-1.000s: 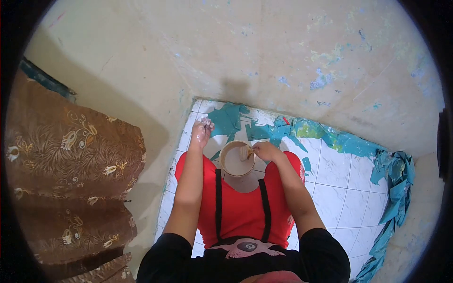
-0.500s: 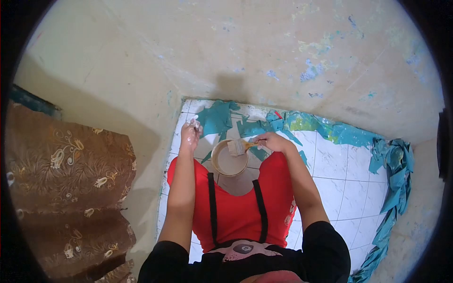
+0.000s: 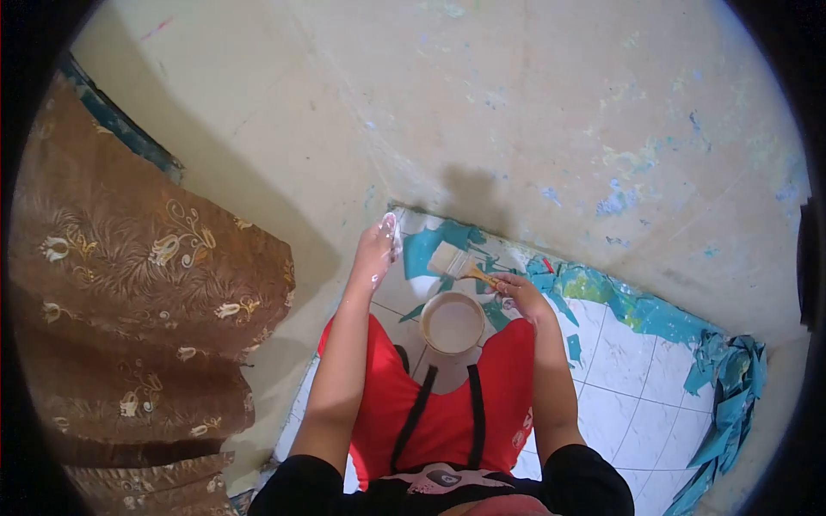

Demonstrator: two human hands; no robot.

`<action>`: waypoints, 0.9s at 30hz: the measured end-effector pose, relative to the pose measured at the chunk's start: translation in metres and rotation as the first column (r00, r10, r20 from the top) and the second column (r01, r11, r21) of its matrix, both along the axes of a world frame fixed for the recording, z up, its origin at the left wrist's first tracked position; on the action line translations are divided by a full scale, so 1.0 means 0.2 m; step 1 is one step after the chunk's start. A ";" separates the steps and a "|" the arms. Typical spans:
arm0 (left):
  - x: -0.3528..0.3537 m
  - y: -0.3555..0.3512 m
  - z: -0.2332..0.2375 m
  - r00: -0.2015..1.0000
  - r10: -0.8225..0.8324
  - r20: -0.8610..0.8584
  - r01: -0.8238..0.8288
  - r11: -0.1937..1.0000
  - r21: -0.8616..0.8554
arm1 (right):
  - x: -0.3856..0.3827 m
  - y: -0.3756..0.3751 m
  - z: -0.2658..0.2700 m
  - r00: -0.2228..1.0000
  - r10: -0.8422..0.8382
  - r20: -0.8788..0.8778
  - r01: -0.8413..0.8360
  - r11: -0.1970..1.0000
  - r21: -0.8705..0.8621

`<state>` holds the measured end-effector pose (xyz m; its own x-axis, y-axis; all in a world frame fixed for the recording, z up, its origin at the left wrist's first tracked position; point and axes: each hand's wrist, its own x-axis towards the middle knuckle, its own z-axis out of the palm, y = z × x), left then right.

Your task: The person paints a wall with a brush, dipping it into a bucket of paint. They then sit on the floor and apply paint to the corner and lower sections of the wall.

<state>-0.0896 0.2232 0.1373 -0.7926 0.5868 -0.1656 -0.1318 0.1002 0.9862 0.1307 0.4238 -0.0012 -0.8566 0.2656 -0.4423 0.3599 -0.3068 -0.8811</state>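
My right hand (image 3: 522,297) grips the brush (image 3: 454,261), likely light and soft-tipped, correctly by its handle (image 3: 483,277) at 12 o'clock from the bucket (image 3: 453,295); whether my left hand (image 3: 377,249) grips anything, I cannot tell.

Both arms reach forward from the body, the left forearm (image 3: 342,353) and the right forearm (image 3: 555,370) roughly side by side and apart. The left hand (image 3: 379,247) is farther forward, its skin smeared white. The right hand (image 3: 516,296) turns inward at the wrist (image 3: 539,318), fingers bent in a grip.
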 end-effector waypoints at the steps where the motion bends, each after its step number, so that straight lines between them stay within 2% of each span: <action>1: -0.07 0.01 -0.01 1.000 -0.003 -0.009 0.003 1.000 0.002 | -0.06 -0.02 0.02 0.999 -0.044 0.004 0.044 0.997 -0.064; 3: -0.25 -0.01 -0.10 0.926 0.014 -0.378 -0.058 0.993 -0.103 | -0.22 -0.05 -0.02 0.999 -0.032 -0.034 0.028 0.993 -0.114; 7: -0.48 -0.13 -0.21 0.913 0.115 -0.392 -0.149 0.987 -0.058 | -0.62 -0.13 -0.08 0.994 -0.053 -0.096 0.026 0.963 -0.267; 12: -0.71 -0.42 -0.33 0.925 0.099 -0.368 -0.175 0.968 -0.179 | -1.15 -0.23 -0.31 0.991 -0.103 -0.082 0.063 0.916 -0.396; 14: -0.81 -0.50 -0.37 0.932 0.036 -0.359 -0.143 0.950 -0.276 | -1.35 -0.27 -0.46 0.983 -0.181 0.027 0.162 0.789 -0.592; 15: -0.85 -0.53 -0.40 0.932 0.016 -0.361 -0.123 0.953 -0.276 | -1.46 -0.29 -0.52 0.971 -0.219 0.101 0.235 0.770 -0.594; 17: -0.92 -0.61 -0.42 0.875 -0.081 -0.477 -0.067 0.956 -0.287 | -1.64 -0.32 -0.62 0.952 -0.277 0.128 0.299 0.762 -0.574; 18: -0.93 -0.63 -0.38 0.878 -0.101 -0.468 -0.052 0.952 -0.303 | -1.71 -0.34 -0.69 0.936 -0.316 0.153 0.347 0.758 -0.552; 19: -0.93 -0.64 -0.32 0.847 -0.147 -0.510 -0.030 0.946 -0.322 | -1.81 -0.37 -0.75 0.921 -0.342 0.185 0.381 0.695 -0.610; 20: -0.94 -0.67 -0.27 0.813 -0.189 -0.551 -0.011 0.941 -0.339 | -1.87 -0.38 -0.80 0.918 -0.345 0.197 0.389 0.684 -0.617; 22: -0.98 -0.72 -0.21 0.786 -0.258 -0.562 0.039 0.927 -0.372 | -1.96 -0.43 -0.75 0.857 -0.441 0.268 0.514 0.689 -0.511; 24: -1.01 -0.73 -0.14 0.750 -0.374 -0.545 0.108 0.883 -0.456 | -2.07 -0.41 -0.94 0.880 -0.413 0.234 0.467 0.663 -0.585; 27: -1.07 -0.77 -0.14 0.744 -0.405 -0.532 0.141 0.873 -0.467 | -2.17 -0.43 -1.07 0.899 -0.414 0.143 0.402 0.651 -0.643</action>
